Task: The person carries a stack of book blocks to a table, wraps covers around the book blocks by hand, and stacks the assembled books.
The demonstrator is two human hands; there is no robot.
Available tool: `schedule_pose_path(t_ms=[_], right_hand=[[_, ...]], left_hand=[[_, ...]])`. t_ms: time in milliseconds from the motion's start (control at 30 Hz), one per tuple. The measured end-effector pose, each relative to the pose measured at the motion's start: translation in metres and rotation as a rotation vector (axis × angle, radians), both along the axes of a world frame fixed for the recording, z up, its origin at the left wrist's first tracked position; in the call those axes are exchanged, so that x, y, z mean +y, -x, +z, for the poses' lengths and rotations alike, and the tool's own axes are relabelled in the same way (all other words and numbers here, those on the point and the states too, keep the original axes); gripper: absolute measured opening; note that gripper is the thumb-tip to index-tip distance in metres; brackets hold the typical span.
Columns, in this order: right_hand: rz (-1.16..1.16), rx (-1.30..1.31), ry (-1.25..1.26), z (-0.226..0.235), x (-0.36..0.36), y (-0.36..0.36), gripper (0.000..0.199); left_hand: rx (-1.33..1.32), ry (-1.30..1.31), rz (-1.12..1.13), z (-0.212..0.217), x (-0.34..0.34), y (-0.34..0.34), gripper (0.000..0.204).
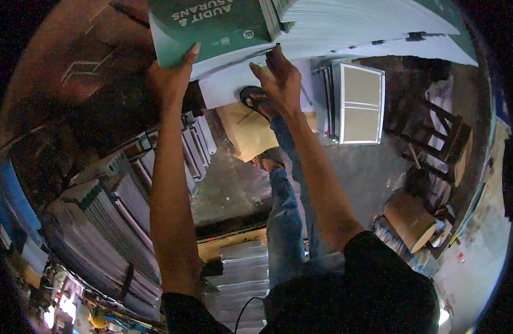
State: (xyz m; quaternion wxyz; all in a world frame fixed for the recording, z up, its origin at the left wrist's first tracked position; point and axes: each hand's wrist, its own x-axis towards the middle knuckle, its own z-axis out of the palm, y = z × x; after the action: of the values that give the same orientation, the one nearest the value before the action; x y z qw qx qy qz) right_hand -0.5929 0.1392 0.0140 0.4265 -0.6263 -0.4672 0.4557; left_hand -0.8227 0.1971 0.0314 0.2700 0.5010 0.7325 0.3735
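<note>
At the far edge of the view lies a stack of green-covered booklets [212, 36] with pale lettering on the top cover. My left hand [173, 80] grips its near left corner, thumb on top and the other fingers hidden beneath. My right hand [282, 83] is at the stack's near right edge, thumb and forefinger apart, with the forefinger tip at the edge; nothing shows between them. Right beside the booklets spreads a long fanned row of white-paged booklets [356, 28], with dark marks along its near edge.
Stacked paper bundles [106, 222] line the left side. A brown paper sheet [248, 131] lies on the floor by my feet. To the right stand grey boards with white frames [361, 103], a wooden stool [454, 139] and a brown roll [409, 220]. More paper [242, 273] is stacked below me.
</note>
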Motion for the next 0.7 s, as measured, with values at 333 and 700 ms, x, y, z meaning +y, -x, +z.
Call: schedule_pose_path(t_ms=[333, 700], right_hand=[[0.046, -0.167, -0.017, 0.013, -0.003, 0.003, 0.079], [0.040, -0.180, -0.107, 0.008, 0.006, -0.010, 0.059]], left_hand=[[0.054, 0.010, -0.047, 0.015, -0.003, -0.003, 0.051], [-0.950, 0.514, 0.036, 0.045, 0.003, 0.046, 0.096]])
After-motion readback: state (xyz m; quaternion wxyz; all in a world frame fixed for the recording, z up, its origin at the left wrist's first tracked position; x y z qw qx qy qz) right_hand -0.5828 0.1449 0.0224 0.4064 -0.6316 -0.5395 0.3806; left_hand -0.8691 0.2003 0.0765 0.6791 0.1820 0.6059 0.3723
